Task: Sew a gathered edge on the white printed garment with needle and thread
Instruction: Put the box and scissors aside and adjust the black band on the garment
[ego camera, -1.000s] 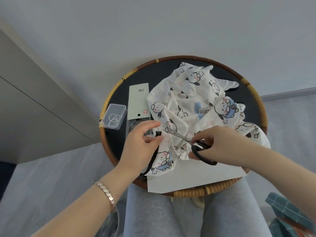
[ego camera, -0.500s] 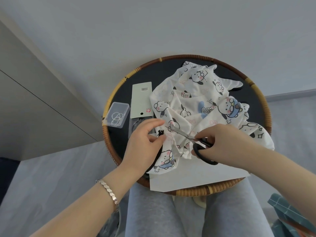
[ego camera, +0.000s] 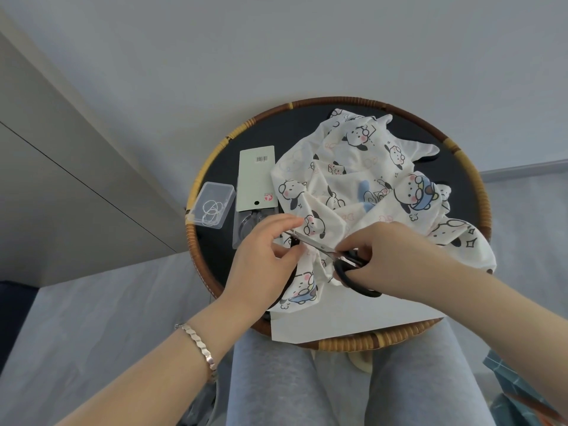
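table [ego camera: 470, 167]: round, dark top, woven cane rim. It stands over the person's knees.
garment [ego camera: 353, 179]: white with a cartoon dog print, crumpled. It covers the table's right half from the far rim to the near-centre, and one fold hangs over the right rim.
paper [ego camera: 353, 318]: white sheet at the near edge, partly under the garment, with a corner past the rim.
right hand [ego camera: 390, 256]: near-centre of the table, on top of the garment. Its fingers are curled through the black loops of the scissors.
left hand [ego camera: 261, 259]: left of centre, at the garment's left edge. Thumb and forefinger curl toward each other with the blade tips between them. What they pinch, cloth or thread, cannot tell.
card [ego camera: 256, 176]: pale backing card with a barcode, left of the garment. A clear blister below it runs under the left hand.
box [ego camera: 212, 206]: clear plastic, lid shut, on the left rim beside the card, with thin loops inside.
scissors [ego camera: 322, 248]: steel blades point left across the garment's edge, slightly parted.
bracelet [ego camera: 199, 345]: metal links on the left wrist.
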A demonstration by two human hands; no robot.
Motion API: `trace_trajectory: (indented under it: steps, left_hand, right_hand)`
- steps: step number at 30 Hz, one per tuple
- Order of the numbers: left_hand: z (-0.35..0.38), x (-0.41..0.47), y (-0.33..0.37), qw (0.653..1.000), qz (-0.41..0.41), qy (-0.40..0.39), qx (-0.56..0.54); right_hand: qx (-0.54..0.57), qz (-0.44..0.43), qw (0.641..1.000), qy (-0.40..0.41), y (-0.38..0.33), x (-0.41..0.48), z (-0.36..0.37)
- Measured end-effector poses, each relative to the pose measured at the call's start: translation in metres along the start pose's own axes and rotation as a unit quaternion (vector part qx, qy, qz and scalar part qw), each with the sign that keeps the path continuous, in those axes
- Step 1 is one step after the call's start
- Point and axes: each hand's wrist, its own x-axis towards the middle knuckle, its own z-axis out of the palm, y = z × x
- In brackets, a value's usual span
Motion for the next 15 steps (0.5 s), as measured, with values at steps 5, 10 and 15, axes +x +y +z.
trace_trajectory:
  steps: [5, 10, 15]
  left_hand:
    - [0.0005, -0.0010, 0.0010, 1.000, -0.004, -0.001, -0.004]
    - [0.0009, -0.0013, 0.0004, 1.000, -0.005, 0.000, -0.001]
    - [0.0008, -0.0004, 0.0015, 1.000, 0.001, 0.001, 0.008]
  right_hand:
    - [-0.002, 0.002, 1.000, -0.008, -0.0014, 0.0006, -0.0006]
    - [-0.003, 0.004, 1.000, -0.013, -0.0014, 0.0018, -0.0009]
    - [-0.014, 0.002, 1.000, -0.015, 0.0002, 0.0039, -0.0013]
